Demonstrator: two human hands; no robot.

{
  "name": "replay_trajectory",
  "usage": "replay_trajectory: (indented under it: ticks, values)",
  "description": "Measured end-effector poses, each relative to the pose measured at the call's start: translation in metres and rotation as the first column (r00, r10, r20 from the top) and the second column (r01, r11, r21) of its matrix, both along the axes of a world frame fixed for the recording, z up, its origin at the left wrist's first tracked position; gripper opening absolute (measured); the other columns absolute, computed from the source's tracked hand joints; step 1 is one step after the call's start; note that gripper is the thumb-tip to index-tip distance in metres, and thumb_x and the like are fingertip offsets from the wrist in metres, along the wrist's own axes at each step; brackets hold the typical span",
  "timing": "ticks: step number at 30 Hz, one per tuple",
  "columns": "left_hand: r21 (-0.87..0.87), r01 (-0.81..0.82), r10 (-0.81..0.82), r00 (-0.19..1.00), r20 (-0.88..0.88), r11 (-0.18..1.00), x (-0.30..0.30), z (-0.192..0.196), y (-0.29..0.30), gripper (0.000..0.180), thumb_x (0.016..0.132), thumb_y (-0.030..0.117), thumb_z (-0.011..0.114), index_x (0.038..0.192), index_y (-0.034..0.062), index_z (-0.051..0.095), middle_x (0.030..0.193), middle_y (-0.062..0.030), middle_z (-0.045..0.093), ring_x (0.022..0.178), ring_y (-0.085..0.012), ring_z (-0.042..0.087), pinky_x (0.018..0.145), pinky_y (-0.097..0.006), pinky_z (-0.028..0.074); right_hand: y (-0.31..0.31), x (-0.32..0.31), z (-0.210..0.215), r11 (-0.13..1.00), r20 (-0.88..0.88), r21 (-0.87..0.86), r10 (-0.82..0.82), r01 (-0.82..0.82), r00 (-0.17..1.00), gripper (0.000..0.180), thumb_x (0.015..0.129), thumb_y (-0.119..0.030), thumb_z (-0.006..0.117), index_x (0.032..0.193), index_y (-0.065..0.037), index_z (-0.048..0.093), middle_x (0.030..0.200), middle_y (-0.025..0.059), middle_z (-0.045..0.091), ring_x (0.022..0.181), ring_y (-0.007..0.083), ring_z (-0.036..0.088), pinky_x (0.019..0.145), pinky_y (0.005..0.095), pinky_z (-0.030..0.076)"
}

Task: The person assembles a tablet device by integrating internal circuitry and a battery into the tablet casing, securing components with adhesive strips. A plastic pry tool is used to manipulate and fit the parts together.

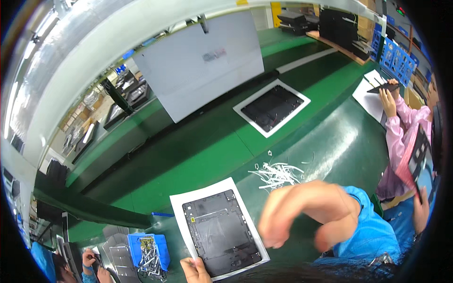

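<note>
A black tablet housing (222,231) lies on a white sheet (178,200) directly in front of me, tilted on the green bench. At its near left corner my left hand (196,271) grips the edge, thumb on top. My right hand (285,217), in a blue sleeve, is bent over the bench just right of the sheet. Motion smears its fingers, so I cannot see whether they hold anything. Beyond that hand lies a loose heap of thin white strips (277,175).
A second black housing (273,108) rests on a white sheet upon the green conveyor. Left of my sheet stands a blue bin (166,250) of small metallic pieces. A grey panel (203,61) rises behind. Co-workers' hands (389,99) work at the right, others (89,259) at lower left.
</note>
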State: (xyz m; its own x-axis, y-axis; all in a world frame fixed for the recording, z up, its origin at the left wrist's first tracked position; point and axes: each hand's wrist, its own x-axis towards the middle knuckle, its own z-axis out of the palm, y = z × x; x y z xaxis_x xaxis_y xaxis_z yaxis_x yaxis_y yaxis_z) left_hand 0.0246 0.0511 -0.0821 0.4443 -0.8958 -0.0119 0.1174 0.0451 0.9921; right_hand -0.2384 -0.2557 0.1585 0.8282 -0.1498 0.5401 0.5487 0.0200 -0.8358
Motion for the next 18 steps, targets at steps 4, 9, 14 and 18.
replay_trajectory:
  ticks: [4,9,14,18]
  values:
    - [-0.231,0.046,-0.127,0.928,-0.350,0.972,-0.020,0.051,-0.022,0.095,0.090,0.045,0.083,0.158,0.0052,0.030,0.149,-0.0305,0.047,0.134,-0.0372,0.049,0.117,-0.059,0.036,0.011,-0.021,0.021,0.938,0.052,0.132,-0.328,0.319,0.943,0.056,0.104,-0.053,0.061,0.112,0.003,0.064,0.106,0.0204,0.067,0.090,0.0234,0.066,0.081,0.0360,0.053]
    - [0.024,-0.446,0.422,0.861,0.283,0.895,-0.011,0.084,-0.150,0.038,0.108,0.015,0.059,0.140,-0.0045,0.053,0.123,-0.0115,0.067,0.110,-0.0164,0.063,0.100,-0.031,0.048,0.012,-0.051,0.030,0.949,0.125,0.123,-0.306,0.292,0.944,0.070,0.104,-0.062,0.056,0.112,0.007,0.066,0.109,0.0259,0.069,0.091,0.0288,0.069,0.083,0.0380,0.055]
    - [0.096,-0.572,0.522,0.796,0.307,0.815,0.052,0.041,-0.220,0.035,0.107,0.015,0.060,0.136,-0.0048,0.056,0.107,-0.0110,0.071,0.095,-0.0155,0.064,0.087,-0.032,0.051,0.016,-0.049,0.035,0.993,0.247,-0.075,-0.072,0.094,0.966,0.089,0.105,-0.067,0.046,0.120,0.020,0.061,0.114,0.0413,0.065,0.101,0.0442,0.071,0.087,0.0473,0.062]
    - [0.096,-0.671,0.529,0.656,0.538,0.735,0.077,0.040,-0.242,0.038,0.105,0.015,0.061,0.135,-0.0070,0.056,0.119,-0.0204,0.070,0.107,-0.0277,0.068,0.096,-0.039,0.051,0.024,-0.050,0.019,0.988,0.346,0.076,0.099,-0.133,0.933,0.096,0.104,-0.069,0.047,0.129,0.023,0.056,0.125,0.0473,0.058,0.112,0.0553,0.066,0.096,0.0563,0.057]
